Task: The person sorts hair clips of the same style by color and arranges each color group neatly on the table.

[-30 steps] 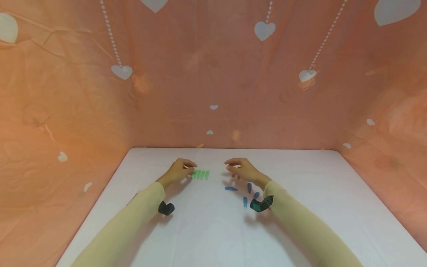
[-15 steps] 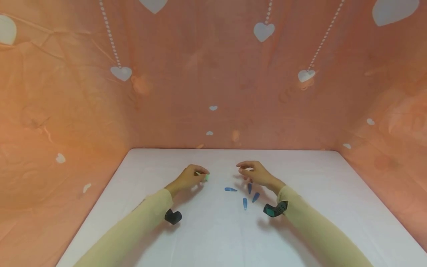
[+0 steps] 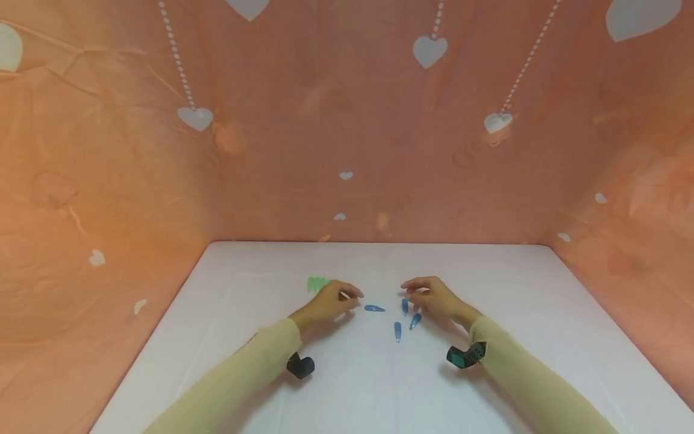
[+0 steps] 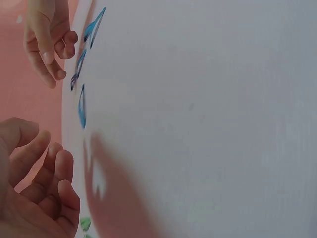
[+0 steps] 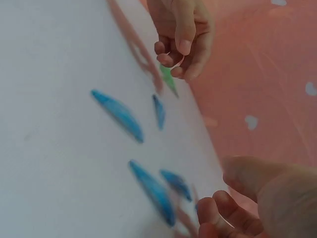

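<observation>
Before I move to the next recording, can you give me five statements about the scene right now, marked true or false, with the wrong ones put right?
1. In the head view, the green pieces lie left of the blue pieces. True.
2. The left hand is gripping a green piece. False: the left hand shows nothing in its grasp.
3. The right hand is nearer the blue pieces than the green ones. True.
4. All the blue pieces point the same way. False: they lie at differing angles.
5. Both sleeves are black. False: they are pale yellow.
</observation>
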